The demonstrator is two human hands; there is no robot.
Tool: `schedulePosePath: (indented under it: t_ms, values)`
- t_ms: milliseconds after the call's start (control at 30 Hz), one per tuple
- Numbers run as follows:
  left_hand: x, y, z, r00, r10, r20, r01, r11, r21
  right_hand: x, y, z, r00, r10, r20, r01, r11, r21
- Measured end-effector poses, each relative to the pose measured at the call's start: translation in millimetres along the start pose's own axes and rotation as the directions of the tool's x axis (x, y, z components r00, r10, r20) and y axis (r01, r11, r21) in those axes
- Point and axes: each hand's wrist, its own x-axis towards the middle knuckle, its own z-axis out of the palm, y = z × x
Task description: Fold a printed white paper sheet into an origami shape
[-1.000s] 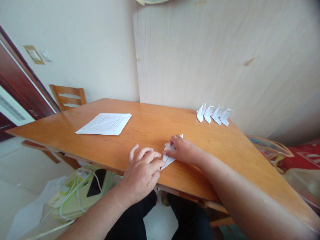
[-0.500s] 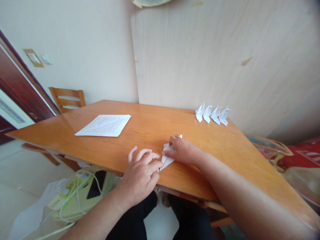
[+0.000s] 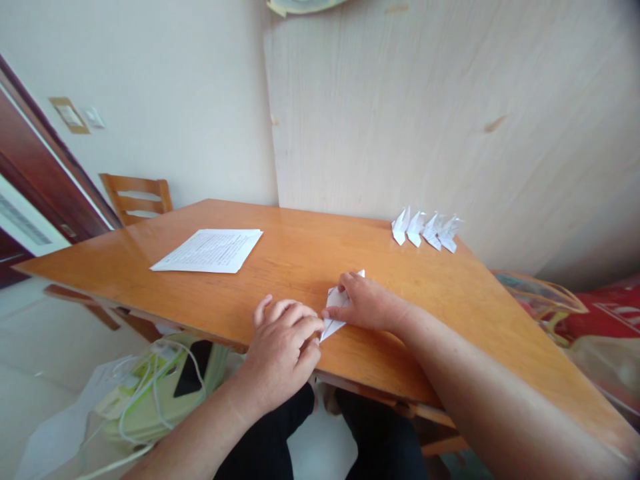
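A folded piece of white paper with a pointed lower end lies near the front edge of the table. My right hand is closed on it from the right, thumb and fingers bent over its upper part and hiding much of it. Its top corner pokes out beyond my knuckles. Just left of the paper is my left hand, palm down, fingers bent and apart. Its index fingertip meets the paper's left edge; whether it presses there I cannot tell.
On the wooden table, a stack of printed sheets lies at left. Several folded paper figures stand in a row at the back right. A chair stands beyond the left end. White cables trail over a green box below the table.
My left fingers have shifted slightly right toward the paper's edge. The right hand and the folded paper are nearly still.
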Motion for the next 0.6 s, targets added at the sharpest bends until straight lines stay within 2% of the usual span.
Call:
schedulePosePath:
  t_ms: [200,367,433,500,600]
  values:
    - [5.3,-4.1,-4.5,0.999,-0.042,-0.034,0.042,0.999,-0.007,-1.8,-1.1,0.7,1.0,0.0,0.007,0.0,1.0,-0.006]
    - [32.1,-20.7,-1.0,0.989,-0.124,-0.086,0.121,0.992,-0.048,-2.4,-2.7,-3.1,0.999,-0.01,0.04,0.01,1.0,0.001]
    - [48.4,-29.4,6.7,0.989,-0.133,-0.058,0.126,0.985,-0.116,-1.9,-2.6,-4.0,0.998,-0.018,0.06,0.017,1.0,0.013]
    - [64.6,-37.0,15.9,0.993,-0.114,0.017,0.115,0.978,-0.172,-1.1,-1.8,-3.5,0.997,-0.014,0.07,0.013,1.0,0.019]
    - [83.1,-44.1,26.9,0.992,-0.074,0.098,0.091,0.98,-0.177,-0.3,-0.5,-1.3,0.998,-0.009,0.062,0.008,1.0,0.016]
